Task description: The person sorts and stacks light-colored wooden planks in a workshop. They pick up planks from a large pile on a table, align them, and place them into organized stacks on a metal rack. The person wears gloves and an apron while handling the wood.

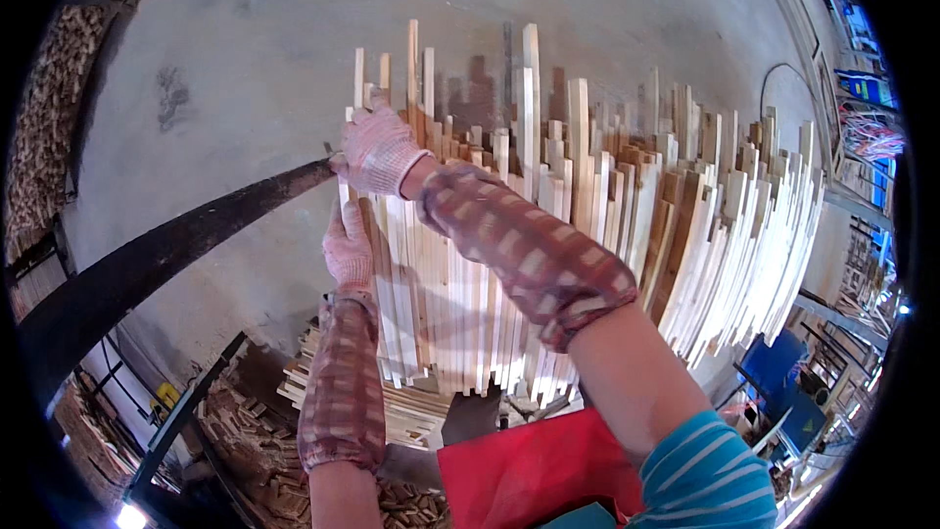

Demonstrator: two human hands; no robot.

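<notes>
Rows of pale wooden strips (578,176) stand side by side with uneven upper ends. My right hand (382,150), in a pinkish-white knit glove, reaches across to the leftmost strips. Its fingers are bent round the upper part of a wooden strip (359,78). Just below it, my left hand (348,253), gloved alike, lies against the left edge of the row with its fingers stretched upward. Brown checked sleeve covers are on both forearms. Beside my right hand's thumb ends a dark curved bar (186,235); whether they touch is hard to tell.
A grey surface (264,59) spreads behind the strips. Wood offcuts (259,446) are heaped at lower left, near stacked strips (401,411). Something red (529,465) is close in front of me. At right are blue equipment (783,387) and a tangle of coloured cords (871,134).
</notes>
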